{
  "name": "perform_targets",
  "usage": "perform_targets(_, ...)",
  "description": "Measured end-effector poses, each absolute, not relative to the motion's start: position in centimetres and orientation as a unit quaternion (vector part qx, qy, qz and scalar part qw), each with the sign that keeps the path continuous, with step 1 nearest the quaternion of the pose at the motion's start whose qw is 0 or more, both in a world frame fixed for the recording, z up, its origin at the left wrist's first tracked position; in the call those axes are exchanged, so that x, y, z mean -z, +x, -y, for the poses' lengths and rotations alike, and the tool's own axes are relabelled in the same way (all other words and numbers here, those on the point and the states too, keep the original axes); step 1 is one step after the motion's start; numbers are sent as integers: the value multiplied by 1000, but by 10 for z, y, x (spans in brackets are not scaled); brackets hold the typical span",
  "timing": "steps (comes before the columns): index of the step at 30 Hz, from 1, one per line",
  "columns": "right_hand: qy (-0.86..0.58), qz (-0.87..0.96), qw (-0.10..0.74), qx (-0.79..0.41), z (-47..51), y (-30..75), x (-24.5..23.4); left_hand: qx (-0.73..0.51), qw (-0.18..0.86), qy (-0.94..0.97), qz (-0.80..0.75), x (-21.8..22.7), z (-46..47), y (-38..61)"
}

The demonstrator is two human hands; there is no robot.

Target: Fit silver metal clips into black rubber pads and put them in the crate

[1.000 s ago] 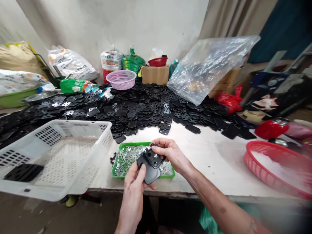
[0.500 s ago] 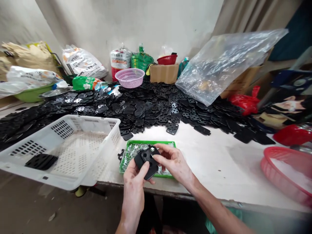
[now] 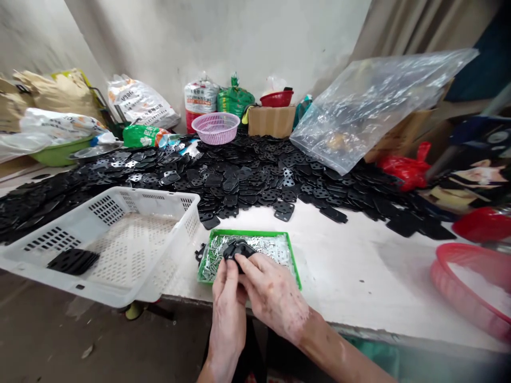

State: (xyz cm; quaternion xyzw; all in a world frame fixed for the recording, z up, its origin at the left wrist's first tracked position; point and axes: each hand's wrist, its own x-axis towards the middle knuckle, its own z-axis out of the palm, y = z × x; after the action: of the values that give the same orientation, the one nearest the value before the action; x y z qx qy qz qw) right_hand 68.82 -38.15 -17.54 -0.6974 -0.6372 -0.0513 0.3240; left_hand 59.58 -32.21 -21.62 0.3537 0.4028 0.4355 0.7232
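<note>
Both of my hands grip a black plate with holes point(image 3: 239, 249), held over the near side of a green tray point(image 3: 293, 255). My left hand point(image 3: 229, 298) has its thumb and fingers closed on the plate's near left edge. Coming from the right, my right hand point(image 3: 271, 292) presses its fingers and thumb against the same plate. Much of the plate is hidden behind the fingers. Small silvery metal pins point(image 3: 217, 247) fill the tray. Another dark piece point(image 3: 199, 254) lies against the tray's left side.
A white perforated crate point(image 3: 139, 290) at the left holds a short row of black plates point(image 3: 74, 260). A wide heap of black plates point(image 3: 239, 175) covers the back of the table. At the right stands a pink basket point(image 3: 451, 282), and a clear plastic bag point(image 3: 359, 106) lies behind.
The black plate has been tilted and its flat face no longer shows. My right hand has moved left and closer to my left hand, uncovering the tray's right part.
</note>
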Motion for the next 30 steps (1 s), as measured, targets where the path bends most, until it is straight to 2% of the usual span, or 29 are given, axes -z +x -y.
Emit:
perform_targets(4, -657, 581, 480, -2, 383, 702, 172, -424, 757, 365, -339, 203, 320, 598)
perform_targets(6, -665, 542, 513, -19, 382, 711, 169, -421, 769, 365, -313, 198, 320, 600)
perform_targets(14, -682, 465, 534, -184, 376, 719, 183, -422, 698, 430, -388, 215, 320, 597)
perform_targets(20, -689, 548, 473, -29, 380, 710, 184, -446, 646, 451, -424, 233, 316, 594)
perform_targets(24, -710, 573, 409, -1, 384, 700, 188, -470, 608, 467, -438, 241, 312, 591)
perform_targets(27, -689, 556, 464, -39, 383, 698, 191, -469, 584, 491, -444, 239, 311, 589)
perform_targets(30, -679, 494, 535, -91, 380, 703, 190, -444, 615, 495, -425, 229, 314, 590)
